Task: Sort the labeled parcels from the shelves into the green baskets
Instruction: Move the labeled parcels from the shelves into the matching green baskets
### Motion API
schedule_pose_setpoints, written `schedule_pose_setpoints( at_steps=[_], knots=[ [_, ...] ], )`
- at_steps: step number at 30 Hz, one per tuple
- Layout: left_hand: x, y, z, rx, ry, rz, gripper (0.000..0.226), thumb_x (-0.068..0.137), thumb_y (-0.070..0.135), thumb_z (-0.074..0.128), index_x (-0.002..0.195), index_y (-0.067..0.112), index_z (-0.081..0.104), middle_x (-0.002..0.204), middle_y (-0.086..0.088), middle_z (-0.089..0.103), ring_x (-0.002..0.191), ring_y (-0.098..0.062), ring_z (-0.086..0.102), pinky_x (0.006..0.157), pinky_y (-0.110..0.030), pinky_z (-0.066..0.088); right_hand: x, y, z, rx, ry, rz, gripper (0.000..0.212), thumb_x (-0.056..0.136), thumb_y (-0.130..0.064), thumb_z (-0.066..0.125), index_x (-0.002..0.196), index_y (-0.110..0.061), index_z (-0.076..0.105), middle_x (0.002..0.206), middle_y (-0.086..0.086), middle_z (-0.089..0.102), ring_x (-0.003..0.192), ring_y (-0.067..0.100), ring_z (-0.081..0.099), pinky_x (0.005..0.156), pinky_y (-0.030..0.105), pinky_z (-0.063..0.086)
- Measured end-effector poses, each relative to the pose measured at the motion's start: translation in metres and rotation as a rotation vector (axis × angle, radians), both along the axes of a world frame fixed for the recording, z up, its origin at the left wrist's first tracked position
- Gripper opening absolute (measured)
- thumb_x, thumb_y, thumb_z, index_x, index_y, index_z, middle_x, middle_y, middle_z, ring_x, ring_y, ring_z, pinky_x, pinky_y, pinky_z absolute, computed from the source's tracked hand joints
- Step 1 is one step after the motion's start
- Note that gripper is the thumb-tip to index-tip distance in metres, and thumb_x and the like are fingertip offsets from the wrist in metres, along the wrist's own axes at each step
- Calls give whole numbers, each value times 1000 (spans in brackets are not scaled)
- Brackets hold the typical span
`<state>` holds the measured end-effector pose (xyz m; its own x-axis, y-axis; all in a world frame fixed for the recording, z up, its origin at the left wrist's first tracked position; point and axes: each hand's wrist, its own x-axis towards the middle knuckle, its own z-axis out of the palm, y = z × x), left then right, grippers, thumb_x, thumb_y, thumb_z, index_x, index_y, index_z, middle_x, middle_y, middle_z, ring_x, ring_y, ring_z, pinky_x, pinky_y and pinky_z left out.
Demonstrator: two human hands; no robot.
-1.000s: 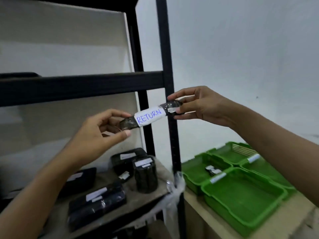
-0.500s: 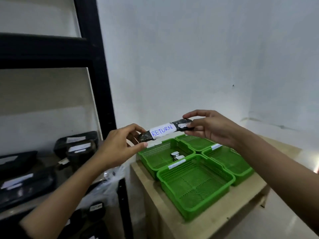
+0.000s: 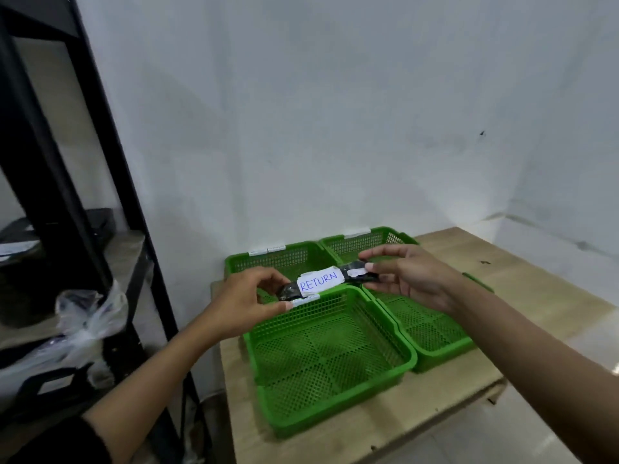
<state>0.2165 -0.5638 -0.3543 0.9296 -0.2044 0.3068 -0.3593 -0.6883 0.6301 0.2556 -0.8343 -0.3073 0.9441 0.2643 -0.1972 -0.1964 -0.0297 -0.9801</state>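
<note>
A slim black parcel [image 3: 323,281] with a white label reading RETURN is held level above the green baskets. My left hand [image 3: 246,299] pinches its left end and my right hand [image 3: 413,279] pinches its right end. Below it sit the near-left basket [image 3: 331,363], the near-right basket [image 3: 432,333], the far-left basket [image 3: 278,259] and the far-right basket [image 3: 365,241]. Each basket carries a small white tag on its rim. The parcel hovers over the back rim of the near-left basket.
The baskets stand on a light wooden table [image 3: 522,293] against a white wall. A black metal shelf unit [image 3: 77,182] stands at the left, with dark parcels [image 3: 20,249] and a crumpled clear plastic bag [image 3: 87,313] on its boards.
My view has swung right, from the shelf to the table. Both hands have carried the RETURN parcel from in front of the shelf down to just above the baskets.
</note>
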Motion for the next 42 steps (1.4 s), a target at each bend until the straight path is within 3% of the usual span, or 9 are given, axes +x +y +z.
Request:
schedule_pose_setpoints(
  at_steps=[4, 10, 15, 19, 21, 25, 30, 36, 42],
  knots=[
    [56, -3, -32, 97, 48, 64, 29, 70, 27, 80, 92, 34, 63, 96, 10, 65, 90, -4, 62, 76, -26, 52, 62, -4, -45, -116, 66, 44, 22, 85, 6, 59, 101, -7, 65, 93, 12, 72, 71, 18, 69, 70, 31, 58],
    [137, -12, -93, 176, 151, 130, 35, 71, 28, 79, 104, 25, 66, 98, 7, 60, 92, -7, 57, 77, -14, 43, 153, -8, -102, -201, 155, 51, 16, 82, 4, 65, 97, 0, 64, 99, 17, 65, 79, 22, 64, 63, 27, 58],
    [167, -30, -163, 299, 300, 191, 38, 76, 30, 74, 113, 23, 64, 101, 3, 57, 87, -6, 46, 76, -18, 36, 189, -2, -171, -640, 2, 50, 11, 82, -5, 69, 83, -16, 66, 87, 8, 66, 72, 18, 65, 74, 33, 59],
    [172, -40, -208, 229, 416, 250, 32, 78, 18, 73, 109, 15, 64, 100, 3, 56, 85, -5, 48, 69, -7, 37, 198, 12, -213, -986, -78, 272, 26, 86, -14, 65, 111, -13, 67, 113, 8, 68, 106, 22, 63, 90, 25, 47],
    [174, -45, -225, 201, 437, 321, 28, 80, 16, 70, 107, 13, 63, 96, 5, 54, 84, -5, 48, 66, -8, 39, 200, 17, -227, -1002, -39, 341, 29, 87, -11, 61, 116, -12, 64, 118, 9, 66, 111, 22, 60, 92, 24, 44],
    [172, -61, -250, 77, 410, 495, 25, 76, 9, 72, 100, 9, 64, 96, -2, 58, 86, -10, 54, 81, -22, 50, 208, 17, -249, -1001, 12, 417, 32, 87, -9, 57, 119, -12, 59, 121, 10, 63, 115, 26, 57, 96, 28, 43],
    [175, -77, -262, -113, 399, 647, 22, 76, -1, 71, 96, 4, 62, 91, 3, 51, 82, -10, 57, 67, -5, 43, 214, 5, -259, -941, -41, 474, 55, 82, -1, 57, 134, -14, 44, 129, 7, 58, 121, 25, 53, 100, 27, 40],
    [185, -88, -265, -111, 378, 654, 17, 76, -1, 70, 91, 0, 63, 89, 0, 50, 79, -10, 54, 73, -13, 48, 207, -1, -258, -1015, -108, 589, 71, 83, -5, 55, 144, -20, 22, 136, 12, 43, 128, 30, 41, 105, 32, 34],
    [184, -83, -260, -116, 390, 576, 24, 79, 12, 71, 99, 5, 59, 93, 4, 53, 87, -11, 58, 77, -14, 49, 196, 6, -239, -1065, -152, 614, 68, 81, -9, 57, 142, -22, 29, 138, 12, 39, 127, 32, 42, 109, 39, 36]
  ],
)
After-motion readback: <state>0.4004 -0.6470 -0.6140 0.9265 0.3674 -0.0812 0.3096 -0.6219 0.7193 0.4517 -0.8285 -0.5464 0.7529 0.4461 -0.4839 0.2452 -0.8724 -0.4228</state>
